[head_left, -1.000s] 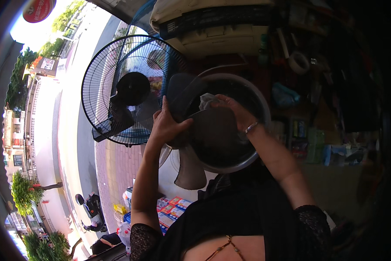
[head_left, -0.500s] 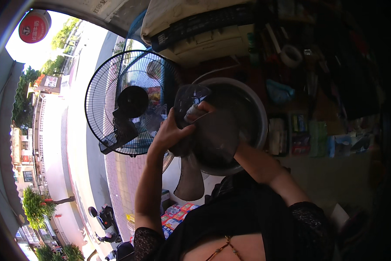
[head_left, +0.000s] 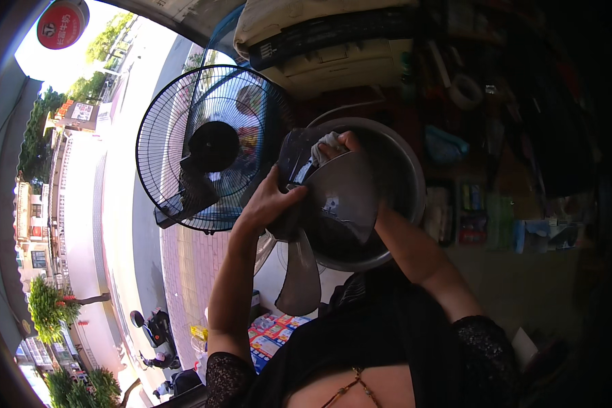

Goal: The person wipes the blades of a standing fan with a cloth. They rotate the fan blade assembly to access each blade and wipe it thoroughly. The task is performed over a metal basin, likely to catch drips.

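My left hand (head_left: 272,200) grips a dark translucent fan blade assembly (head_left: 299,272) near its hub. The blades fan out over a round metal basin (head_left: 408,204), one hanging down toward my body. My right hand (head_left: 346,143) holds a crumpled pale cloth (head_left: 325,146) against the upper blade, with part of the hand and wrist hidden behind the right-hand blade. To the left stands a round black wire fan grille (head_left: 159,136) with a dark centre disc.
Behind the basin is a cream and black machine (head_left: 326,54). Tape (head_left: 466,92), a blue bag (head_left: 445,144) and small boxes (head_left: 537,234) lie at the right. Colourful packets (head_left: 275,333) sit below left. A street with a parked scooter (head_left: 153,340) is on the left.
My right hand and cloth dipped down behind the right-hand blade, then moved up along the upper blade. My left hand stays on the blade assembly, which has shifted slightly.
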Demonstrator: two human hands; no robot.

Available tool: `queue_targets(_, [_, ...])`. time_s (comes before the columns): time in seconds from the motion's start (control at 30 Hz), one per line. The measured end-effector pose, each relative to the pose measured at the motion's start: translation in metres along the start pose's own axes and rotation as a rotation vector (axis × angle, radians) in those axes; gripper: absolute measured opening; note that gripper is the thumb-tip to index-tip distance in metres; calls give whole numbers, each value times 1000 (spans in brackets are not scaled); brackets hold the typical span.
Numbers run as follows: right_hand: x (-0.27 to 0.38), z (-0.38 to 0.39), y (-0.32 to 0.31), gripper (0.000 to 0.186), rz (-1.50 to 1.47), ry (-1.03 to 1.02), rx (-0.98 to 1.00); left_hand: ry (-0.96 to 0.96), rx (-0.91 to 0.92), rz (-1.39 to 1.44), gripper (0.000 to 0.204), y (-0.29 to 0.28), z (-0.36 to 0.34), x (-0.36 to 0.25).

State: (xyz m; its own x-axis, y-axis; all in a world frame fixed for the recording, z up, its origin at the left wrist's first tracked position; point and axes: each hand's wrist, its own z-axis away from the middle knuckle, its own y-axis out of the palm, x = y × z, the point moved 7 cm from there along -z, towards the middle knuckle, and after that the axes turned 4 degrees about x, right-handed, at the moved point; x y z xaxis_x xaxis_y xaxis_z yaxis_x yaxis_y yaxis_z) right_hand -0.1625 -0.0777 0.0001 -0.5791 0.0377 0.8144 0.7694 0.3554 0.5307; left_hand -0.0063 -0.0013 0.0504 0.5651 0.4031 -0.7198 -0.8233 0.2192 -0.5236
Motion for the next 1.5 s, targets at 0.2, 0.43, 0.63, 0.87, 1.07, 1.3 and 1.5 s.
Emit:
queue_targets(0.2, [-9, 3, -8, 17, -62, 166, -175, -35, -12, -85, 95, -5, 5, 13])
queue_targets(0.43, [-33, -11, -68, 21, 541, 154, -132, 18, -123, -302, 113, -16, 18, 22])
queue_targets(0.63, [-64, 15, -47, 46, 1397, 93, 254, 18, -242, -670, 117, -18, 29, -12])
queue_targets(0.87, [-124, 9, -102, 49, 414, 544, 146, 304, -422, -922, 115, -8, 32, -30])
queue_targets(1.07, [-31, -5, -49, 39, -165, 581, 170, 223, -392, -987, 113, -2, 36, -27])
queue_targets(1.3, [0, -41, -13, 33, 267, 314, 437, 295, -390, -1004, 112, 7, 36, -38])
queue_targets(1.5, [-16, -34, -25, 27, 412, 224, 357, 297, -453, -1036, 113, 19, 32, -27])
